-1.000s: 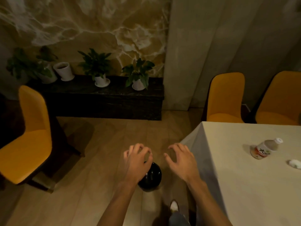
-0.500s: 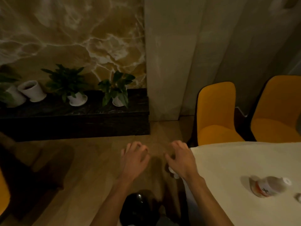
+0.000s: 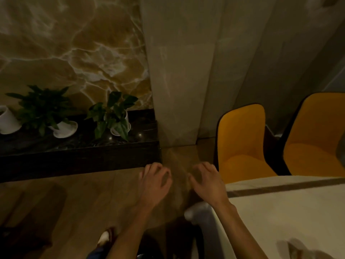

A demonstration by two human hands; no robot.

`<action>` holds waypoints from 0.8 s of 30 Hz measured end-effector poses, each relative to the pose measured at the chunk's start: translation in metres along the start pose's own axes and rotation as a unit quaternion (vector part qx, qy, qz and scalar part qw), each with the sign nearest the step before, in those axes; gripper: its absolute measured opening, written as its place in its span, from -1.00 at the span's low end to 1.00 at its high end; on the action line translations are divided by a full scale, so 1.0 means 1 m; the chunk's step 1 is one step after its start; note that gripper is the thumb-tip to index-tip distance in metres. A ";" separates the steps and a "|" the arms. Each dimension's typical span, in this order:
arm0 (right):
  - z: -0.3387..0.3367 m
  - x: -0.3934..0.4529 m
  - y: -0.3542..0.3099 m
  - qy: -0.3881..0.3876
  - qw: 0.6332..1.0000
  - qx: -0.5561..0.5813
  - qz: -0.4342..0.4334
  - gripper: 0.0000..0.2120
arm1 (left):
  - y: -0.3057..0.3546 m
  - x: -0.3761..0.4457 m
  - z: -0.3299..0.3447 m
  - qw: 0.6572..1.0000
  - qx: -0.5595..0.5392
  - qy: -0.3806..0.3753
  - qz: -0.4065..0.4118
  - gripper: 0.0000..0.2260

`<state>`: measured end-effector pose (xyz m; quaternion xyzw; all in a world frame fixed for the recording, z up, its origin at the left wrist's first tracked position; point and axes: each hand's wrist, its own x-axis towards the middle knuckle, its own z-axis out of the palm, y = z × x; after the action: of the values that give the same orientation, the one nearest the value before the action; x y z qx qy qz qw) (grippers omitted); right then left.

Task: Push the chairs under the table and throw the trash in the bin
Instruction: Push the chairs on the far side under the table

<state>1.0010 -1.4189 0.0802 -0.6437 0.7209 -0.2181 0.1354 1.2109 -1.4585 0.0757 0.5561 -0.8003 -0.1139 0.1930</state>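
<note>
both the left hand (image 3: pixel 155 181) and right hand (image 3: pixel 207 181) hang loose-fingered and empty, so the nearer yellow chair (image 3: pixel 242 143) by the table (image 3: pixel 280 212) probably wants pushing next.

**Chairs and surface, far corner**

Two yellow chairs with dark edging stand side by side at the far edge of the surface. Near chair (image 3: pixel 242 143): upright, back toward the wall, seat facing the surface, front of seat hidden behind the surface edge. Second chair (image 3: pixel 317 139): to its right, same facing, cut off by the frame edge. Narrow dark gap between them. Surface (image 3: pixel 291 212): covered in pale cloth with a dark stripe along the far edge, corner at lower centre. A blurred object at the bottom right edge, cannot tell what.
</note>
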 end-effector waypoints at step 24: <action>0.052 0.280 -0.048 0.141 0.970 -0.028 0.194 -0.67 | -0.130 0.357 0.039 0.971 -0.039 -0.110 0.211 -0.88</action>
<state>1.0293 -1.7057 0.0826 -0.4578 0.8497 -0.2558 0.0544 1.1941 -1.8397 0.0545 0.3510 -0.9107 -0.1627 0.1447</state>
